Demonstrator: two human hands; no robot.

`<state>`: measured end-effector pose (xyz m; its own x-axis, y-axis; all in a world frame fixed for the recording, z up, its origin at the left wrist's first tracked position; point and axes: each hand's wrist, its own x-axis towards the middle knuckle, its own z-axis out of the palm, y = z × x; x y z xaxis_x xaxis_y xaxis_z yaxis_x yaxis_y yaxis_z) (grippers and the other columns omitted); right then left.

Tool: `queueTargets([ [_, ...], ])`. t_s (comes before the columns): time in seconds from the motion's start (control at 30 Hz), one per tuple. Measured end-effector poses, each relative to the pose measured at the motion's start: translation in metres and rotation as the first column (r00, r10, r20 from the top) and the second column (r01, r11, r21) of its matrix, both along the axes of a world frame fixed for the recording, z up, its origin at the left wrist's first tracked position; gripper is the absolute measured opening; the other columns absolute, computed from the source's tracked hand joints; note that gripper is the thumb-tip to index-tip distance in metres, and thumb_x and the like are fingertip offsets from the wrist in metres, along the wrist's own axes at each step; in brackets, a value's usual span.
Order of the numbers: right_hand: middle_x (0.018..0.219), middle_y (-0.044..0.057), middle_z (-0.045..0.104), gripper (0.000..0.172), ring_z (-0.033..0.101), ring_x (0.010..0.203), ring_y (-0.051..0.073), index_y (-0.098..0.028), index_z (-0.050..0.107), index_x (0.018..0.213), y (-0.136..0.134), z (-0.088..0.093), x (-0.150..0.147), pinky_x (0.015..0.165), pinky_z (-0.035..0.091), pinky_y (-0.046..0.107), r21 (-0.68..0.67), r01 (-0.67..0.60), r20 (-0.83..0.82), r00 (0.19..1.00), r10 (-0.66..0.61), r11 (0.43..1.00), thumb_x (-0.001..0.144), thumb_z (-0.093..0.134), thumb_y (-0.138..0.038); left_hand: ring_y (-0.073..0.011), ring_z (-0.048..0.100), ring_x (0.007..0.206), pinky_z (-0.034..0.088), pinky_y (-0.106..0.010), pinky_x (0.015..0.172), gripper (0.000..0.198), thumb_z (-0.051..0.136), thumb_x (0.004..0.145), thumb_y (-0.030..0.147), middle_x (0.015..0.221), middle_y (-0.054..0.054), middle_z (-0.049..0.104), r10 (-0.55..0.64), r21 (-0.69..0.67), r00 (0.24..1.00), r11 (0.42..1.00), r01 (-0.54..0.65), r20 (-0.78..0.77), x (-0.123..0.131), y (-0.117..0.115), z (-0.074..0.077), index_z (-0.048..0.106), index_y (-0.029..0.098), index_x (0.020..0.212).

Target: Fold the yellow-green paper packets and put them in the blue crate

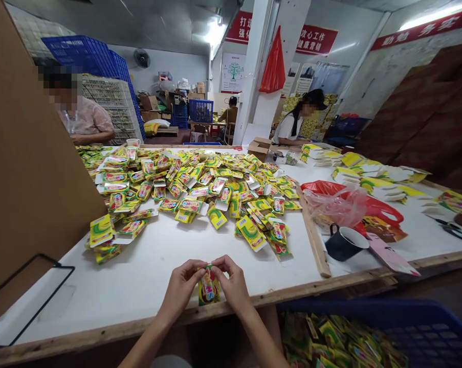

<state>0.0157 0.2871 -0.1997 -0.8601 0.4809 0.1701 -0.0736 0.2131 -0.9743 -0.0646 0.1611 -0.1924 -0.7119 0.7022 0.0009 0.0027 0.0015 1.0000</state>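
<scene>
A small yellow-green crayon box with red print stands at the table's front edge, between my two hands. My left hand pinches its upper left side with thumb and fingers. On the opposite side, my right hand grips the top right corner the same way. The box's top end is partly covered by my fingertips. Beyond my hands lies a wide heap of similar crayon boxes, many with white end flaps standing out.
Right of a wooden strip are a dark mug, a red plastic bag and scissors. Below right, a blue basket holds more boxes. A cardboard sheet rises at left. Two people sit across the table; another is farther back.
</scene>
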Motion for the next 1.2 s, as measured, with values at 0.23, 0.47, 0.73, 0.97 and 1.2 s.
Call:
queueTargets([
  [0.23,0.083,0.006,0.062,0.030,0.056,0.080,0.020,-0.016,0.062,0.082,0.072,0.052,0.079,0.075,0.041,0.029,0.261,0.286,0.149,0.932,-0.332,0.922,0.081,0.054,-0.045,-0.0188,0.059,0.093,0.045,-0.033,0.084,0.044,0.052,0.084,0.045,0.111,-0.011,0.056,0.061,-0.068,0.998,0.996,-0.061,0.002,0.000,-0.013,-0.013,0.049,0.016,0.117],
  [0.47,0.108,0.013,0.061,0.055,0.052,0.103,0.029,-0.013,0.068,0.099,0.136,0.020,0.073,0.094,0.034,0.044,0.023,0.292,0.253,0.924,-0.288,0.956,0.063,0.065,-0.056,-0.0185,0.057,0.087,0.044,-0.031,0.077,0.036,0.051,0.083,0.046,0.103,-0.008,0.059,-0.003,-0.246,0.991,0.969,-0.031,-0.136,0.007,-0.003,-0.008,0.057,0.016,0.102],
  [0.73,0.115,0.010,0.060,0.047,0.053,0.109,0.023,-0.016,0.064,0.109,0.061,0.026,0.025,0.099,0.034,0.040,-0.378,-0.023,0.080,0.995,0.057,0.926,0.070,0.068,-0.041,-0.0222,0.046,0.116,0.037,-0.038,0.098,0.043,0.053,0.083,0.034,0.126,-0.009,0.047,0.053,-0.144,0.896,0.981,-0.129,-0.442,0.005,-0.008,-0.009,0.045,0.020,0.122],
  [0.97,0.095,0.008,0.062,0.039,0.058,0.077,0.015,-0.016,0.056,0.113,0.006,0.038,0.038,0.075,0.045,0.031,-0.475,-0.034,-0.066,0.998,0.003,0.880,0.081,0.060,-0.037,-0.0152,0.058,0.089,0.045,-0.031,0.082,0.037,0.046,0.088,0.029,0.103,-0.005,0.057,-0.011,0.001,0.977,1.000,0.012,-0.213,0.015,0.004,-0.002,0.025,0.024,0.118],
  [1.2,0.101,0.007,0.057,0.027,0.055,0.095,0.017,-0.018,0.049,0.105,0.004,-0.004,0.022,0.082,0.044,0.029,-0.224,0.046,-0.079,0.995,-0.065,0.973,0.083,0.057,-0.033,-0.0141,0.056,0.090,0.047,-0.028,0.077,0.035,0.049,0.089,0.031,0.113,-0.007,0.050,-0.084,0.187,0.995,0.980,0.072,0.059,0.025,0.008,0.000,0.022,0.024,0.110],
])
